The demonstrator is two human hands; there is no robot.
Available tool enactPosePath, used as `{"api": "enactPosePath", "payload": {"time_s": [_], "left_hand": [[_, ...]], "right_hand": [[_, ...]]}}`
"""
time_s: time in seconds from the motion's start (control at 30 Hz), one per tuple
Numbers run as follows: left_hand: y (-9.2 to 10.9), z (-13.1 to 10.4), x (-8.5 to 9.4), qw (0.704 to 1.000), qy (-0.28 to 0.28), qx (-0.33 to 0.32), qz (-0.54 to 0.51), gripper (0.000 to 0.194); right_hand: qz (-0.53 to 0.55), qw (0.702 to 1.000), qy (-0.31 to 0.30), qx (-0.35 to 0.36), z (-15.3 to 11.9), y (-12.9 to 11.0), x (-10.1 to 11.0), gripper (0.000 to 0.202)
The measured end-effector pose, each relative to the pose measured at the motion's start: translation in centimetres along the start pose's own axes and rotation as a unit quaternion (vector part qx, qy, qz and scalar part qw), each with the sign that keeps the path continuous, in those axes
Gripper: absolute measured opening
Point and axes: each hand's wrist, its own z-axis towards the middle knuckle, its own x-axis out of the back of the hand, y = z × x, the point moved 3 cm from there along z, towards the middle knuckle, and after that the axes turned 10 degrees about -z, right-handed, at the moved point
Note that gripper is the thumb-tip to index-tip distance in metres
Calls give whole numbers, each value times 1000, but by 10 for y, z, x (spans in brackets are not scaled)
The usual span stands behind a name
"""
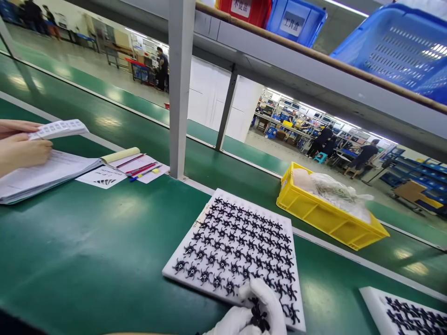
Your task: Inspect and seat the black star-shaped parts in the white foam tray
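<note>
At far left a co-worker's bare hands [17,149] hold a white label sheet [59,129] over a stack of papers [45,174], pens [141,170] beside it. On the green bench [87,260] a white tray [195,232] of black star-shaped parts [237,246] lies with its long axis running away and slightly left. At the bottom edge, gloved hands, cut off so left and right cannot be told apart, pinch one black part [259,316] over the tray's near edge. Right: a yellow bin [324,218]; overhead, a blue bin label [292,22] reads "工具盒".
</note>
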Motion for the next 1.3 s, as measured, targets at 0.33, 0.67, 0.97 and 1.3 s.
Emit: {"api": "enactPosePath", "payload": {"time_s": [0.33,0.67,0.97,1.3], "left_hand": [[-3,15,2,999,-36,-36,12,36],[-8,10,7,992,-96,-61,63,36],[-20,22,16,991,-128,-18,28,42],[-18,21,12,988,-131,82,26,42]], "right_hand": [[-125,972,93,177,33,-16,16,18],[-249,950,142,123,0,5,22,24],[-207,961,85,164,15,-6,24,31],[-213,955,146,145,10,-2,20,29]]}}
